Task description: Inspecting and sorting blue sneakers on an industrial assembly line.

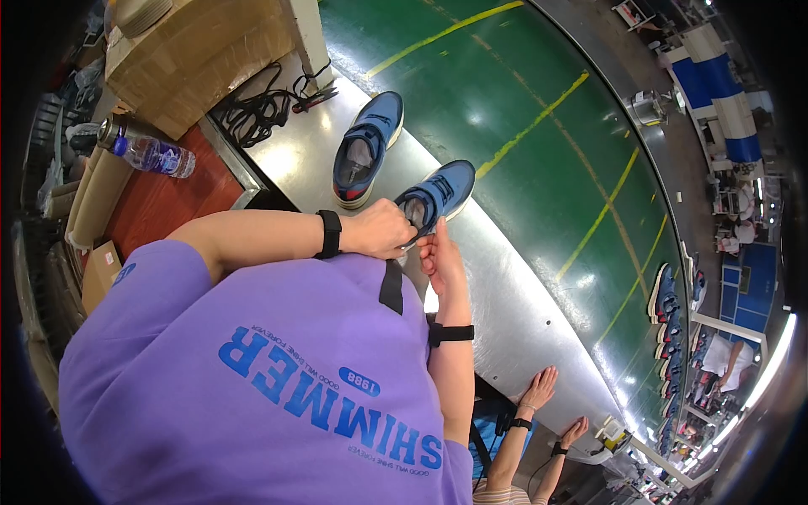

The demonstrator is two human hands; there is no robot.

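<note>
Landmark = green belt (471, 80). Blue shoe (450, 187) being worked on sits on metal ledge (513, 282) along belt's near side, toe pointing at belt, reaching its edge; heel faces away from belt, toward the wearer. Left hand (380, 229) at that heel, on the side away from belt: fingers bunched together, knuckles up, touching the heel collar; what's pinched is hidden, so can't tell if clamped on the shoe. Right hand (444, 252) also at heel, same side of belt: index finger extended up against the shoe's side, thumb near the heel, other fingers curled; firm grip or just touch, can't tell. Pale filler (414, 210) visible in the shoe opening. Second blue shoe (370, 139) stands upright on the ledge, also beside belt, toe at belt's edge, apart from the first and from both hands; red patch at heel. Black wristbands (329, 234) on both wrists, purple shirt (252, 396) below, well back from belt. Black cable (257, 109) coiled near belt's near side, cardboard box (206, 71) behind it, farther off. Bottle (160, 157) lies on red surface (172, 215), well away from belt. Row of shoes (665, 337) lines belt's far edge. Co-worker's hands (540, 389) by belt's near side, farther along the ledge.
</note>
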